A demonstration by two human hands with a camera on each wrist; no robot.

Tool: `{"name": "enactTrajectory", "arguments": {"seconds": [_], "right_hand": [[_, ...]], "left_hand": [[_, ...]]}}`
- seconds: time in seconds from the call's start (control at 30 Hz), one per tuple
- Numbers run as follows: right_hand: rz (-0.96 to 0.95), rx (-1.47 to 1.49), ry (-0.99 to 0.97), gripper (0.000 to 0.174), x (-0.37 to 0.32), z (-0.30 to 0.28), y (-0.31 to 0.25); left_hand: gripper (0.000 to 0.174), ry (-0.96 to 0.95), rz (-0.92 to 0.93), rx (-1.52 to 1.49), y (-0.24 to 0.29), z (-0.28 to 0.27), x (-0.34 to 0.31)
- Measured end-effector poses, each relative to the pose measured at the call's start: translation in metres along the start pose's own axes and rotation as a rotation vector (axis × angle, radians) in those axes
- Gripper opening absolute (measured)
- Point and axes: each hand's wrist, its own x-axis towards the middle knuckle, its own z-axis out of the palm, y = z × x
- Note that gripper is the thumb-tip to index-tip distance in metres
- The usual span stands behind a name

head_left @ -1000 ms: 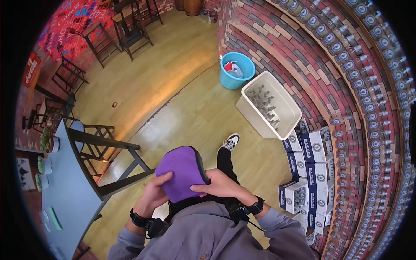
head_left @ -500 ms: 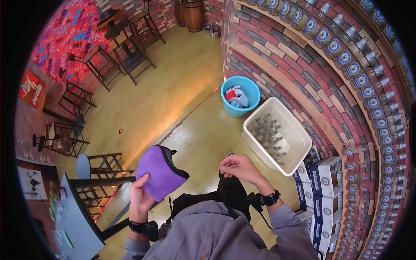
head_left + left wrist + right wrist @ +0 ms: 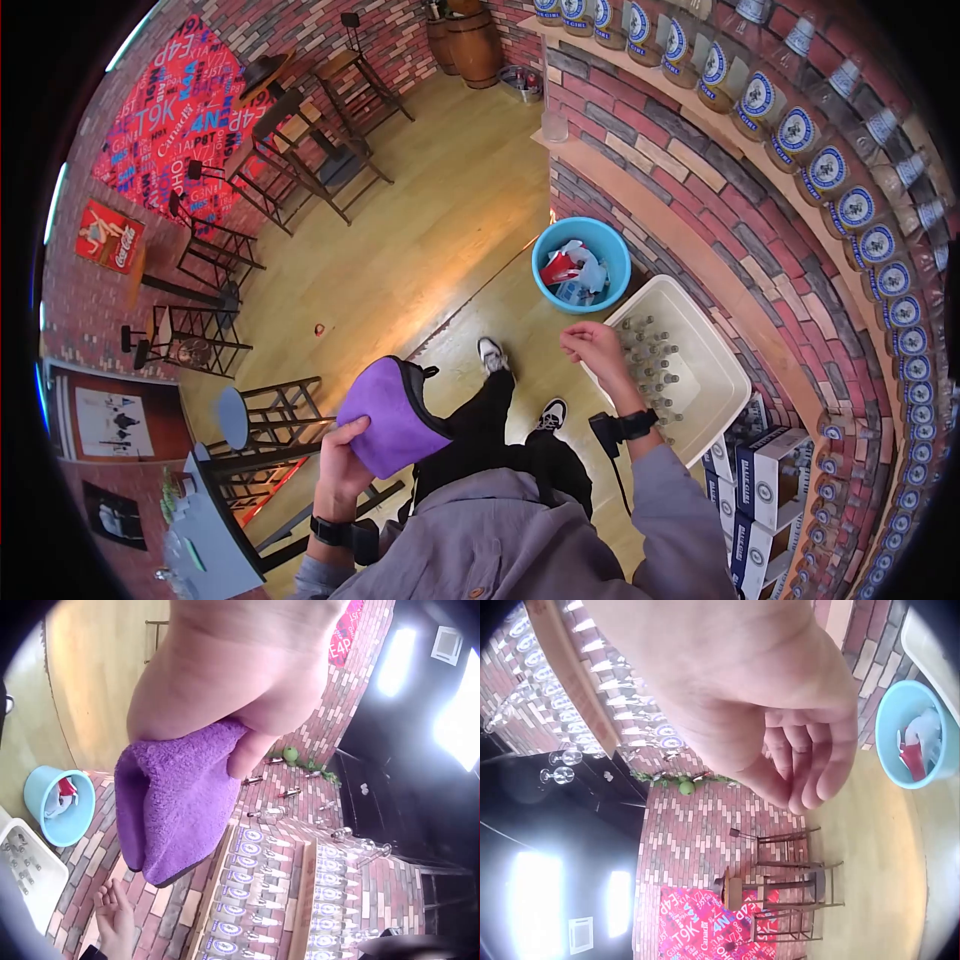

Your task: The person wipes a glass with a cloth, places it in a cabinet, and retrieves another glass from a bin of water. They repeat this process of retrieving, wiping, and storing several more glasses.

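Observation:
A folded purple microfibre cloth [image 3: 395, 415] with black edging and a small black loop is in front of my body. My left hand [image 3: 345, 462] grips its near left edge, thumb on top. Seen from the left wrist, the cloth [image 3: 187, 802] hangs folded below the hand, its fluffy side showing. Off to the right, my right hand [image 3: 597, 352] is raised with nothing in it, overlapping the edge of the cream tub in the head view. Its fingers are loosely bent in the right wrist view, the fingertips [image 3: 802, 802] close to the thumb.
On the floor ahead right stand a blue bin [image 3: 580, 265] with rubbish and a cream tub [image 3: 725, 375] of bottles. Cartons [image 3: 765, 475] are stacked behind it along the brick wall, below bottle shelves. A grey-topped table [image 3: 210, 535] and a stool [image 3: 235, 415] are at left.
The right hand has let go of the cloth and moved right and up. The left hand still holds it. The bin and tub appear nearer, and both shoes now show.

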Motion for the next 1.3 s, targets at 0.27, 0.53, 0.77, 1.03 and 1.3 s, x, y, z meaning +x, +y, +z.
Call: {"name": "enactTrajectory", "arguments": {"seconds": [0.27,0.53,0.77,1.03,1.3], "right_hand": [[-0.189,-0.213,0.285,0.052,0.143,0.006,-0.005],[-0.332,-0.604,0.776,0.082,0.351,-0.005,-0.080],[-0.135,-0.669,0.983,0.102,0.484,0.002,-0.130],[-0.369,-0.489,1.140,0.089,0.564,0.004,-0.122],[-0.380,-0.465,1.291,0.084,0.575,0.004,-0.121]], "left_hand": [[0.047,-0.010,-0.047,-0.035,0.022,0.019,0.077],[0.045,0.014,-0.025,-0.139,0.092,0.023,0.228],[0.045,0.122,-0.010,-0.133,0.191,0.041,0.294],[0.045,0.287,-0.224,-0.161,0.242,0.049,0.362],[0.046,0.255,-0.317,-0.043,0.273,0.070,0.411]]}}
